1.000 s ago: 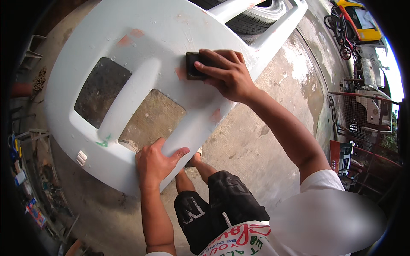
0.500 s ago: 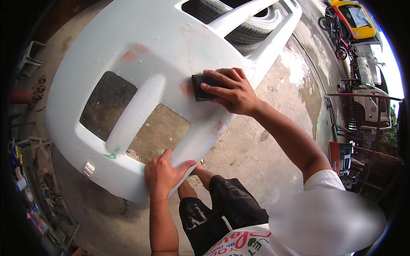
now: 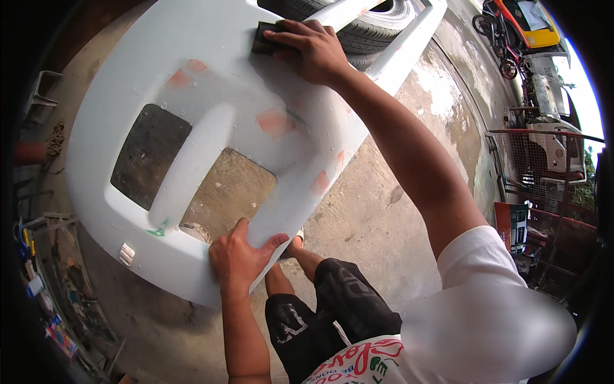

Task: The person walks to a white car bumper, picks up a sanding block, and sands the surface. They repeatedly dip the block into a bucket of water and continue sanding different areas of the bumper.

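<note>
A white car bumper (image 3: 256, 83) with water drops on it lies across the view. Worn reddish patches (image 3: 275, 123) show in its surface, and a green mark (image 3: 158, 228) sits beside one of its two openings. My right hand (image 3: 313, 51) is closed on a black sanding block (image 3: 263, 40), which rests against the bumper's upper part; the block's underside is hidden. At the near end, my left hand (image 3: 240, 256) grips the bumper's edge, thumb out to the right and fingers over the strip by the opening.
Tyres (image 3: 377, 32) lie beneath the bumper's far end on the wet concrete floor (image 3: 371, 230). A cluttered rack (image 3: 70, 281) stands at the left. To the right are a mesh fence (image 3: 537, 157), a motorcycle (image 3: 502, 38) and a yellow vehicle (image 3: 540, 38).
My right hand has slid the sanding block away from me and slightly left along the bumper, uncovering a reddish patch. My left hand keeps its grip on the edge.
</note>
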